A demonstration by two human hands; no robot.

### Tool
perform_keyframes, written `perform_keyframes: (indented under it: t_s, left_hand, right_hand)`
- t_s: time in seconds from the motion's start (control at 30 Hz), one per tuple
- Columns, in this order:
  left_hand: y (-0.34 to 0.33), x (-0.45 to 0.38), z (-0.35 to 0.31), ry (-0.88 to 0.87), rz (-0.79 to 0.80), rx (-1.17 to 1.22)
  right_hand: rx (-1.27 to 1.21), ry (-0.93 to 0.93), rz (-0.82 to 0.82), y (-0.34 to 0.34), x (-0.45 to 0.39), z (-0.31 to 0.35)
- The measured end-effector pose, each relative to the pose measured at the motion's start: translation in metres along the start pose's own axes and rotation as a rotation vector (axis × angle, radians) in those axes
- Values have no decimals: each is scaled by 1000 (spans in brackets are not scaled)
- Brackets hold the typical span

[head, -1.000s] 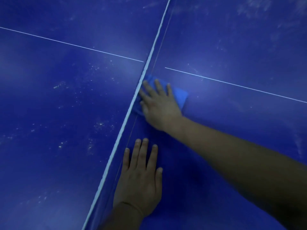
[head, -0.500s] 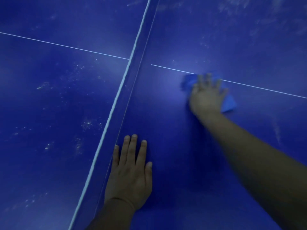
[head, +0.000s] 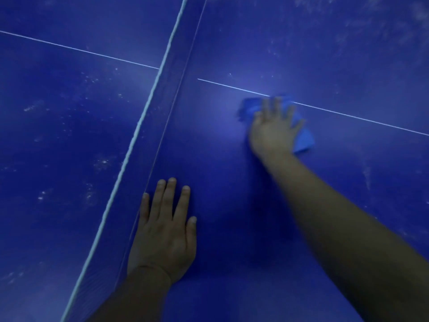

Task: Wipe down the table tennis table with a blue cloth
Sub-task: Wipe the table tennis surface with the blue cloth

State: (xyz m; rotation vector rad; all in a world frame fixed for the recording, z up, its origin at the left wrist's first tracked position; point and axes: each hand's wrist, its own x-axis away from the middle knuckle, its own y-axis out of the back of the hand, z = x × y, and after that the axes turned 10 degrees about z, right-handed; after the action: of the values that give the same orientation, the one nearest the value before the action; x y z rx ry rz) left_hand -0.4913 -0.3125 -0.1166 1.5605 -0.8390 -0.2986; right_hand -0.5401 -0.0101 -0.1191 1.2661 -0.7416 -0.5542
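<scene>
The dark blue table tennis table (head: 232,194) fills the view. My right hand (head: 272,129) presses flat on a light blue cloth (head: 304,140), which sticks out at the hand's right and upper left, right on the thin white centre line (head: 359,117). The hand is motion-blurred. My left hand (head: 164,231) lies flat on the table with fingers together, just right of the net, and holds nothing.
The net (head: 144,126), with a white top band, runs diagonally from top middle to bottom left. Beyond it the other table half (head: 58,135) shows pale dust specks. Faint dust smears mark the upper right (head: 371,31).
My right hand slid the cloth away from the net, rightwards along the table to the centre line. It has since stayed about there. The left hand remains flat in place.
</scene>
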Motion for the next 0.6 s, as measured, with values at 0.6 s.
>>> perform_keyframes:
  t_s: [0.6]
  left_hand:
    - [3, 1, -1, -1, 15, 71]
  right_hand:
    - [162, 466, 132, -4, 28, -71]
